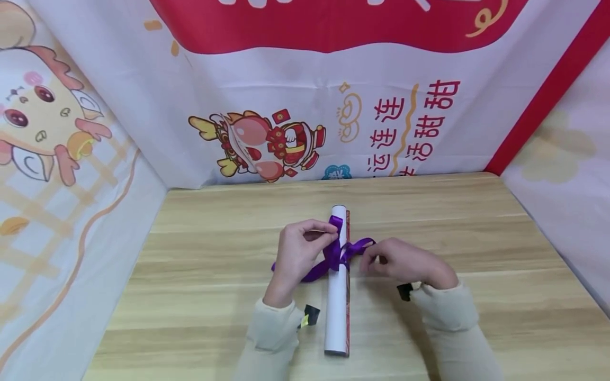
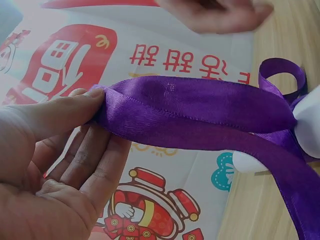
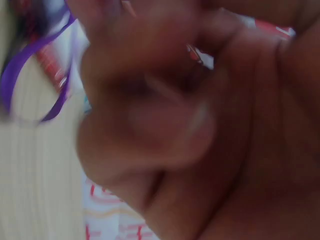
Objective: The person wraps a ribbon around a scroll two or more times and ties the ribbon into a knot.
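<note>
A white rolled-up scroll (image 1: pixel 337 307) with a red patterned edge lies lengthwise on the table. Purple ribbon (image 1: pixel 332 255) goes round its middle, with loops and a tail spreading to both sides. My left hand (image 1: pixel 297 254) pinches the end of one ribbon loop between thumb and fingers, pulling it up from the scroll; the left wrist view shows this loop (image 2: pixel 190 102) stretched flat. Right of the scroll, my right hand (image 1: pixel 405 260) hovers beside a smaller ribbon loop (image 2: pixel 282 70), its fingers loosely bent and holding nothing. Motion blurs this hand (image 3: pixel 150 130) in the right wrist view.
The wood-grain table (image 1: pixel 214 301) reaches back to a white printed cloth (image 1: pixel 286 69) with red lettering and cartoon figures. Another printed cloth (image 1: pixel 95 174) hangs along the left side, and a pale one (image 1: pixel 562 159) on the right. Black pieces (image 1: pixel 312 315) show by both cuffs.
</note>
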A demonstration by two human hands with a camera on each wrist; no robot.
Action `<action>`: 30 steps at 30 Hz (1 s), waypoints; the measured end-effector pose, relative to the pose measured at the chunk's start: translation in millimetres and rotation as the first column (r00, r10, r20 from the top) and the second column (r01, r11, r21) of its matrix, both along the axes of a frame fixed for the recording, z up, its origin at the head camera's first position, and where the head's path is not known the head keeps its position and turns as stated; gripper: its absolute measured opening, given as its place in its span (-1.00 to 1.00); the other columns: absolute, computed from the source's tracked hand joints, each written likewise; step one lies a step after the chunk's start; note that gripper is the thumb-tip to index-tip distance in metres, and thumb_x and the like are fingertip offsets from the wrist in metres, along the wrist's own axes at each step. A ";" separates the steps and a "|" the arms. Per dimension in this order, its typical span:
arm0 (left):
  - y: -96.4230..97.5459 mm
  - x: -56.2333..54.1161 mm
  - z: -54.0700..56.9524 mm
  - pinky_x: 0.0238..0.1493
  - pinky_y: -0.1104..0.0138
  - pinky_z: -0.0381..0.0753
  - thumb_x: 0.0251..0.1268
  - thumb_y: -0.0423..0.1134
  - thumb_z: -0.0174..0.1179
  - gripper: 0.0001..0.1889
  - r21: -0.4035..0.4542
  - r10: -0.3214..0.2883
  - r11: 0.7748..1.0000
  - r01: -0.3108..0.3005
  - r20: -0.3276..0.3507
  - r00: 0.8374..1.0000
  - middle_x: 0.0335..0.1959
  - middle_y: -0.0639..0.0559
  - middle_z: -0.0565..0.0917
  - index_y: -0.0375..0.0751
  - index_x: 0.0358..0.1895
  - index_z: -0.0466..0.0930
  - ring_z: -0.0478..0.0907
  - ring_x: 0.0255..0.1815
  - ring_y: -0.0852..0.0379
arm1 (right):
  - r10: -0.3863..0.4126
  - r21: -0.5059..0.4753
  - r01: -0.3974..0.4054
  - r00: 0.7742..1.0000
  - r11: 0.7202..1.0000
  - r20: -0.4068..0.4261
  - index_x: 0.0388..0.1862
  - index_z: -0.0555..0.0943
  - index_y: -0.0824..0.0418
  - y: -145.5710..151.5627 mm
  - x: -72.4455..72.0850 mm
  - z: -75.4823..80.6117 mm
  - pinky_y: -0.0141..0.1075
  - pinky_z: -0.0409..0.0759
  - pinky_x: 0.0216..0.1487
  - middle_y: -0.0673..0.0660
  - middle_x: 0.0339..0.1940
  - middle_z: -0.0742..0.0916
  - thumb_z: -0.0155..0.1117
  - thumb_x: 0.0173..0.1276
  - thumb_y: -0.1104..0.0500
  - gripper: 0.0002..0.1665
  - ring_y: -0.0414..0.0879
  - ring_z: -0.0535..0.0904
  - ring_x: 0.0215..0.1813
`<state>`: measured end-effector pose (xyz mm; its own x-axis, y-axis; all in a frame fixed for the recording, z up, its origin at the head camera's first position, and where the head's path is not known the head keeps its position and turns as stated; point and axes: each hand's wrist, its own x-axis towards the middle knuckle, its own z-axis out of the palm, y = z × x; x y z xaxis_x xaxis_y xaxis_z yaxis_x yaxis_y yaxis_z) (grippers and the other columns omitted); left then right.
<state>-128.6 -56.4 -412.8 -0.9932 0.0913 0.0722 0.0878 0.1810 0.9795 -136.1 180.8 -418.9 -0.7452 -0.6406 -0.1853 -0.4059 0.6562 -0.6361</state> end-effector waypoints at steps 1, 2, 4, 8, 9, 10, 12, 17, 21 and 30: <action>0.1 -0.5 0.3 -0.03 0.24 0.83 0.29 -0.41 0.46 -0.91 -0.001 0.003 1.000 -0.003 0.008 1.000 -0.08 -0.13 0.85 -0.22 -0.18 0.86 0.85 -0.11 0.00 | 0.057 -0.004 -0.057 0.998 0.998 0.014 -0.13 0.80 0.12 -4.2 4.7 2.8 -0.33 0.68 -0.04 -0.03 -0.16 0.83 0.28 0.47 0.31 -0.81 -0.27 0.65 -0.14; 0.2 -1.3 0.7 -0.03 0.22 0.83 0.29 -0.40 0.46 -0.90 0.001 0.006 1.000 -0.006 0.016 1.000 -0.07 -0.13 0.85 -0.22 -0.17 0.86 0.85 -0.10 -0.01 | 0.117 -0.012 -0.117 0.993 0.993 0.007 -0.09 0.80 0.10 -10.8 9.2 4.1 -0.35 0.67 -0.02 -0.04 -0.13 0.83 0.31 0.47 0.28 -0.82 -0.27 0.66 -0.13; 0.6 -3.3 0.8 -0.03 0.20 0.84 0.29 -0.39 0.47 -0.89 0.003 0.011 1.000 -0.011 0.029 1.000 -0.05 -0.14 0.85 -0.22 -0.15 0.86 0.86 -0.09 -0.04 | 0.223 -0.032 -0.224 0.974 0.974 -0.033 0.00 0.79 0.13 -29.7 18.7 3.6 -0.35 0.68 0.02 -0.02 -0.06 0.84 0.33 0.46 0.24 -0.79 -0.23 0.69 -0.09; 2.2 -9.6 2.2 -0.04 0.18 0.84 0.32 -0.37 0.46 -0.90 -0.070 -0.007 0.998 0.009 0.028 1.000 -0.04 -0.13 0.85 -0.21 -0.14 0.86 0.86 -0.07 -0.05 | 0.291 0.013 -0.293 0.942 0.956 -0.167 0.18 0.74 0.18 -69.8 35.3 -7.9 -0.24 0.68 0.27 0.06 0.22 0.78 0.29 0.50 0.19 -0.67 -0.09 0.71 0.20; 2.7 -11.6 3.3 -0.04 0.18 0.84 0.32 -0.36 0.46 -0.90 -0.103 -0.017 0.994 0.019 0.022 1.000 -0.05 -0.13 0.85 -0.20 -0.14 0.86 0.86 -0.08 -0.04 | 0.271 0.037 -0.269 0.942 0.962 -0.197 0.24 0.71 0.19 -77.6 38.0 -11.5 -0.20 0.68 0.29 0.08 0.32 0.73 0.28 0.52 0.18 -0.64 -0.07 0.70 0.24; 3.2 -13.7 4.8 -0.04 0.18 0.84 0.33 -0.35 0.45 -0.91 -0.137 -0.029 0.990 0.032 0.019 0.999 -0.05 -0.12 0.85 -0.19 -0.14 0.86 0.86 -0.08 -0.03 | 0.243 0.068 -0.233 0.942 0.970 -0.230 0.30 0.68 0.19 -84.2 39.8 -15.0 -0.16 0.69 0.28 0.10 0.40 0.68 0.24 0.54 0.19 -0.60 -0.04 0.71 0.22; 3.7 -18.3 7.6 -0.05 0.20 0.84 0.35 -0.34 0.44 -0.91 -0.203 -0.065 0.977 0.066 0.012 0.998 -0.06 -0.11 0.86 -0.19 -0.15 0.86 0.86 -0.10 -0.01 | 0.173 0.137 -0.139 0.946 0.981 -0.273 0.42 0.60 0.18 -93.9 41.5 -20.4 -0.11 0.74 0.17 0.14 0.54 0.56 0.21 0.56 0.18 -0.51 0.00 0.74 0.13; 2.8 -24.8 15.2 -0.10 0.27 0.83 0.32 -0.38 0.45 -0.92 -0.265 -0.160 0.948 0.177 0.082 0.984 -0.10 -0.08 0.86 -0.19 -0.17 0.85 0.85 -0.13 0.04 | 0.062 0.262 0.011 0.961 0.965 -0.270 0.44 0.58 0.23 -108.8 39.5 -26.8 -0.07 0.77 -0.18 0.28 0.60 0.46 0.19 0.53 0.19 -0.48 0.04 0.73 -0.22; 1.7 -26.5 18.3 -0.09 0.27 0.83 0.31 -0.37 0.46 -0.92 -0.268 -0.217 0.929 0.254 0.160 0.963 -0.14 -0.05 0.85 -0.17 -0.19 0.85 0.83 -0.16 0.10 | -0.008 0.347 0.088 0.974 0.934 -0.226 0.13 0.70 0.31 -121.1 39.5 -29.4 -0.08 0.75 -0.30 0.27 0.36 0.61 0.23 0.48 0.19 -0.66 0.04 0.69 -0.31; -6.4 -28.0 13.5 0.01 0.17 0.83 0.34 -0.33 0.45 -0.91 -0.254 -0.299 0.902 0.349 0.218 0.929 -0.09 -0.03 0.85 -0.13 -0.15 0.86 0.84 -0.13 0.11 | -0.029 0.384 0.119 0.972 0.915 -0.232 0.16 0.68 0.31 -132.3 43.6 -33.4 -0.07 0.76 -0.29 0.18 0.15 0.65 0.25 0.42 0.17 -0.60 0.03 0.69 -0.28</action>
